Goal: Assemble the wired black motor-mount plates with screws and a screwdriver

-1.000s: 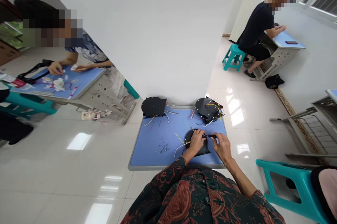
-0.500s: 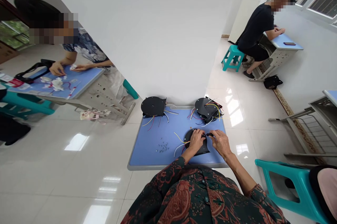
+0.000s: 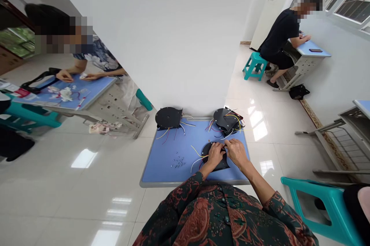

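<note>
On the blue table lies a flat, round black blower housing (image 3: 222, 164) with yellow, white and dark wires coming out on its left. My left hand (image 3: 216, 155) rests over its upper part, fingers bent and closed on it. My right hand (image 3: 236, 151) is at the upper right edge of the housing, fingertips pinched together close to my left fingers. A small dark thing seems to be in that pinch, mostly covered by the fingers. Left of the housing lies a loose group of small metal screws (image 3: 178, 162).
Black housings with wires stand at the table's back left (image 3: 169, 117) and back right (image 3: 227, 121). The blue table (image 3: 162, 169) meets a white wall panel. A teal stool (image 3: 312, 192) is at my right. Two people sit at other desks, left and far right.
My right hand has moved slightly left and up, nearer my left hand, and turned so its back shows more. The dark thing at its fingertips is now mostly hidden. My left hand stays put.
</note>
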`<state>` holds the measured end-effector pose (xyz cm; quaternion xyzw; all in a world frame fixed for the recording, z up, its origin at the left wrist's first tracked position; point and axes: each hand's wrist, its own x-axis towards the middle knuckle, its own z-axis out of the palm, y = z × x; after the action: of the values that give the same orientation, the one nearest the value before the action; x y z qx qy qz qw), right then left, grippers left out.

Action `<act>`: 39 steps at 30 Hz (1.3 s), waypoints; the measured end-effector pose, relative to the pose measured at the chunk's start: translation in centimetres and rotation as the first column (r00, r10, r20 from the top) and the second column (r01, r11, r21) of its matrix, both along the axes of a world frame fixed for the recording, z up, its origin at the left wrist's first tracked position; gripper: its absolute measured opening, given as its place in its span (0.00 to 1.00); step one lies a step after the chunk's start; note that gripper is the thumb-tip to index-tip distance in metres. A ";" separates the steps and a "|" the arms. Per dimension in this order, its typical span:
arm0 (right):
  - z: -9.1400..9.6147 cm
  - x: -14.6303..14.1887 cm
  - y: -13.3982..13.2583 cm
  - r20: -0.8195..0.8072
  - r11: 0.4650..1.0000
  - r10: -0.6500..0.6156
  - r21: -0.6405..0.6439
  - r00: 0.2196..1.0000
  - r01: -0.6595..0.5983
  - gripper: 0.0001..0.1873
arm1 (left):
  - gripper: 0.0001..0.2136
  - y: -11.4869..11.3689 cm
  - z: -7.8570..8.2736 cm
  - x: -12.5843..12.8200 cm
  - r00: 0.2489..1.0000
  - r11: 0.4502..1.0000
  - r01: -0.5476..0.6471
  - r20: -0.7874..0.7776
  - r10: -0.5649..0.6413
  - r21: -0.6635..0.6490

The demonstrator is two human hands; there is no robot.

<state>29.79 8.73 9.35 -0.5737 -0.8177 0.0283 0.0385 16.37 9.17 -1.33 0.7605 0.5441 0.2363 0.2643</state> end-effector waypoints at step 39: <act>-0.9 -0.8 0.2 0.110 0.993 -0.057 -0.099 0.992 0.068 0.11 | 0.05 0.8 -2.0 -0.2 0.997 0.999 0.003 0.080 -0.006 0.039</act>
<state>28.95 8.90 8.41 -0.6008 -0.7978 0.0384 -0.0339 16.18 10.00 -3.36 0.7565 0.5267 0.2767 0.2716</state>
